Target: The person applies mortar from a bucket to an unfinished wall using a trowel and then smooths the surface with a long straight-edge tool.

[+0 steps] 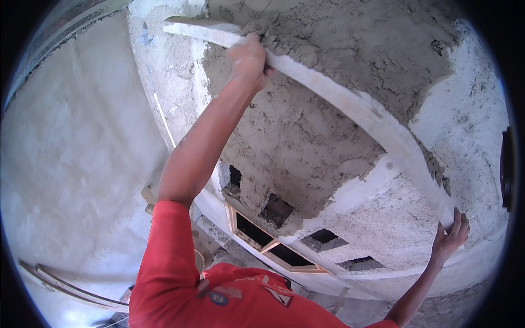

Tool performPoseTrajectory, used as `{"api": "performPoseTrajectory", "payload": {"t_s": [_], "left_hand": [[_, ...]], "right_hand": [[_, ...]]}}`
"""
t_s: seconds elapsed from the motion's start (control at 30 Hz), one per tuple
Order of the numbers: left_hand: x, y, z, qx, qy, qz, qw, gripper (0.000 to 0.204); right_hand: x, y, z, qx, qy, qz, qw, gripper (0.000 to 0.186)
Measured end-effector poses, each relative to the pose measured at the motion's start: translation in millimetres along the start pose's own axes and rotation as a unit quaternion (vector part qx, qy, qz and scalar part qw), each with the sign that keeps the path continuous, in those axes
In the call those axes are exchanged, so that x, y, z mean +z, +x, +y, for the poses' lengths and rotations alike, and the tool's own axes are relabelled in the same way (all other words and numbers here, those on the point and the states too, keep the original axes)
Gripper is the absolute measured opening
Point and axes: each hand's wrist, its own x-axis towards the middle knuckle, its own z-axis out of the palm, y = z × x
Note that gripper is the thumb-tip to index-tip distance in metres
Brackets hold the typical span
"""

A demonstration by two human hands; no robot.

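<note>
A long, pale, plaster-caked straightedge (350, 106) lies slantwise across the wall, from upper left to lower right; it looks bowed in this view. My left hand (250, 61) is closed around it toward its upper left end, with that arm stretched up. At the lower right end, my right hand (451, 238) grips the tip, fingers bent over the edge. Rough grey wet plaster (383, 54) is heaped along the upper side of the straightedge. Below it, a flatter grey plaster patch (295, 136) covers part of the white wall (377, 202).
Several square holes, among them a dark opening (276, 210), sit in the wall low in view. Below them is a wooden frame (265, 246) with dark openings. A smooth grey wall (82, 164) stands at left, with long strips (71, 287) near its foot.
</note>
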Motion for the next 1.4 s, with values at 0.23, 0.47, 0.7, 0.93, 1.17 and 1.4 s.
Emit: {"api": "performPoseTrajectory", "payload": {"t_s": [0.23,0.47,0.7,0.93,1.17,1.4], "left_hand": [[-109.0,-21.8,-70.1,-0.022,0.009,0.037,0.999,0.033],[-216.9,-61.7,-153.5,-0.060,-0.035,0.172,0.983,0.026],[-324.9,-125.3,-225.5,-0.162,-0.044,0.328,0.930,0.029],[-396.9,-183.2,-273.6,-0.213,-0.141,0.377,0.890,0.030],[-474.9,-235.0,-350.0,-0.228,-0.233,0.392,0.861,0.040],[-543.6,-280.1,-404.9,-0.181,-0.412,0.448,0.772,0.031]], "right_hand": [[-32.2,-8.7,-58.2,-0.088,0.098,-0.224,0.966,0.082],[-15.5,-23.9,-91.3,-0.161,0.103,-0.288,0.938,0.074],[-28.9,11.7,-155.2,-0.331,0.069,-0.327,0.883,0.077],[-40.5,45.0,-231.6,-0.491,0.055,-0.285,0.822,0.076],[-53.6,61.2,-316.0,-0.604,0.039,-0.226,0.763,0.078],[-91.6,46.3,-427.0,-0.730,0.064,-0.092,0.674,0.062]]}}
